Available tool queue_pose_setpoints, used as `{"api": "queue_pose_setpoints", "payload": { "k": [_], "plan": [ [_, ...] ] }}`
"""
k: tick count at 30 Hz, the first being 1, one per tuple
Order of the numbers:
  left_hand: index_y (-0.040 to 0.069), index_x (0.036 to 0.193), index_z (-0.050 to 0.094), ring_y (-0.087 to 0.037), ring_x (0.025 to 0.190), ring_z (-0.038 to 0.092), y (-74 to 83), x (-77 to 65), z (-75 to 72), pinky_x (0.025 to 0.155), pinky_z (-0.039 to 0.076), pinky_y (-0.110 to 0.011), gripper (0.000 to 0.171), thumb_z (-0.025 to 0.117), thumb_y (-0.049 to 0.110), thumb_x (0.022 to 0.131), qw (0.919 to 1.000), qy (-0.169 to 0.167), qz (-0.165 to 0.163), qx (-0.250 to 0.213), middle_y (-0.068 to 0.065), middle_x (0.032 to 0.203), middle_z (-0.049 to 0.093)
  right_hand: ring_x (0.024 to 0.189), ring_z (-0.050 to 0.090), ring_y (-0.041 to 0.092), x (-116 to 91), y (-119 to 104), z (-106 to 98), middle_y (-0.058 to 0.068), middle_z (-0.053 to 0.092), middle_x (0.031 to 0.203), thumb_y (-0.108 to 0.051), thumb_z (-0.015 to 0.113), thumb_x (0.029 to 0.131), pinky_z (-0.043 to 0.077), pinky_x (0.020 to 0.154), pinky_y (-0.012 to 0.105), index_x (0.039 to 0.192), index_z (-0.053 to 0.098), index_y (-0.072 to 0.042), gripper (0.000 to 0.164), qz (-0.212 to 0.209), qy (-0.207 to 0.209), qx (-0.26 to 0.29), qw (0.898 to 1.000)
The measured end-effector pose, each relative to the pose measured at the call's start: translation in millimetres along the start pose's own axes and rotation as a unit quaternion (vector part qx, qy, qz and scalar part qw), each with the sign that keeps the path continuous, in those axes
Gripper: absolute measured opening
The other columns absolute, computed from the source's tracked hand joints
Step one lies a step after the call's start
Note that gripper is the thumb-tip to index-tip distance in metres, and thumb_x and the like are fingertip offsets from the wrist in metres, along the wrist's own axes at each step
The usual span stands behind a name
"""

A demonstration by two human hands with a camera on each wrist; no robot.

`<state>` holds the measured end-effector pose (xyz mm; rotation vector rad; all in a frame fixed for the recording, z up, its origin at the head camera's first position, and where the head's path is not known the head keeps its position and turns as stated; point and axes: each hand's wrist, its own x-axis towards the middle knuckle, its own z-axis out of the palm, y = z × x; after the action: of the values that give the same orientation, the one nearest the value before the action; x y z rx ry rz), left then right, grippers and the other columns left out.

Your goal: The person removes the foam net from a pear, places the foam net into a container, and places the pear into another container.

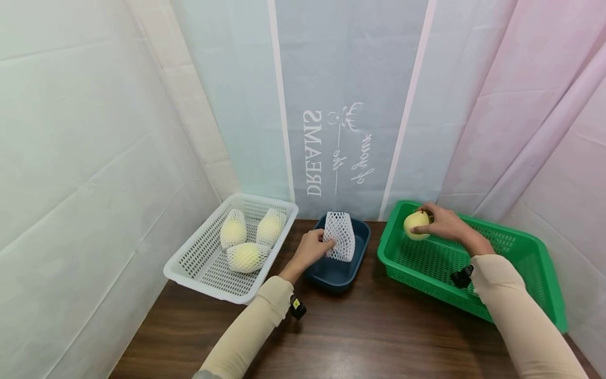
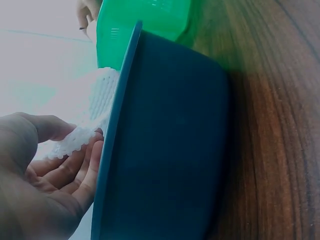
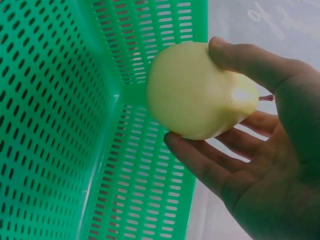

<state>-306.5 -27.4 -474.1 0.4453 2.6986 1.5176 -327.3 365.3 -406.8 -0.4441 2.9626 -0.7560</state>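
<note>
One white basket (image 1: 206, 289), at your far left, bearing three net-wrapped pears (image 1: 248, 257). One left hand (image 1: 310, 248), thumb and fingers pinching the left edge of a net sleeve (image 1: 342, 239). One net sleeve, white, flattened, no fruit visible inside, held above the blue tray (image 1: 331, 273); its long axis runs roughly away from you, so its sides, not its ends, face left and right. One bare pear (image 1: 416, 225), over the left end of the green basket (image 1: 553, 284), stem toward your palm in the right wrist view. One right hand (image 1: 447, 223), thumb and fingers gripping that pear from opposite sides. Relation judged to matter most: the bare pear lies to the right of the net sleeve, well apart, tray and basket rims between; your right hand has the fruit, your left the net.
</note>
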Motion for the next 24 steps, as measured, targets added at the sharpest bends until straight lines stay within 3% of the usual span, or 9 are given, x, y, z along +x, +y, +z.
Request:
{"api": "queue_pose_setpoints", "payload": {
  "k": [4, 15, 19, 24],
  "plan": [
    [0.006, 0.094, 0.070, -0.012, 0.064, 0.065, -2.9, 4.2, 0.5, 0.059, 0.050, -0.025, 0.016, 0.070, 0.021, 0.101, 0.9999, -0.007, -0.008, -0.003, -0.005, 0.079, 0.073, 0.115, 0.063, 0.049, 1, 5, 2, 0.035, 0.061, 0.132, -0.038, 0.078, 0.097, 0.056, 0.086, 0.058, 0.146, 0.049, 0.011, 0.075, 0.006, -0.007, -0.002, 1.000],
    [0.011, 0.082, 0.063, -0.038, 0.080, 0.075, -8.9, 11.9, 0.8, 0.058, 0.045, -0.026, 0.024, 0.068, 0.021, 0.103, 0.9993, -0.020, -0.029, 0.014, -0.008, 0.074, 0.070, 0.116, 0.062, 0.052, 7, 12, 2, 0.039, 0.057, 0.139, -0.037, 0.080, 0.097, 0.057, 0.082, 0.056, 0.149, 0.048, 0.010, 0.077, 0.002, -0.012, -0.004, 1.000],
    [0.009, 0.086, 0.063, -0.039, 0.081, 0.075, -10.7, 14.6, 2.2, 0.057, 0.044, -0.026, 0.021, 0.069, 0.020, 0.103, 0.9986, -0.029, -0.040, 0.020, -0.008, 0.074, 0.068, 0.115, 0.062, 0.051, 9, 13, 4, 0.039, 0.056, 0.139, -0.035, 0.081, 0.096, 0.057, 0.081, 0.054, 0.148, 0.050, 0.011, 0.076, -0.001, -0.014, -0.007, 1.000],
    [0.003, 0.106, 0.067, -0.039, 0.081, 0.075, -11.3, 17.8, 5.0, 0.059, 0.045, -0.027, 0.018, 0.071, 0.020, 0.102, 0.9969, -0.042, -0.061, 0.028, -0.003, 0.072, 0.062, 0.115, 0.063, 0.051, 12, 14, 8, 0.040, 0.055, 0.140, -0.032, 0.082, 0.094, 0.057, 0.082, 0.054, 0.147, 0.051, 0.011, 0.075, -0.003, -0.022, -0.003, 1.000]
  ]
}}
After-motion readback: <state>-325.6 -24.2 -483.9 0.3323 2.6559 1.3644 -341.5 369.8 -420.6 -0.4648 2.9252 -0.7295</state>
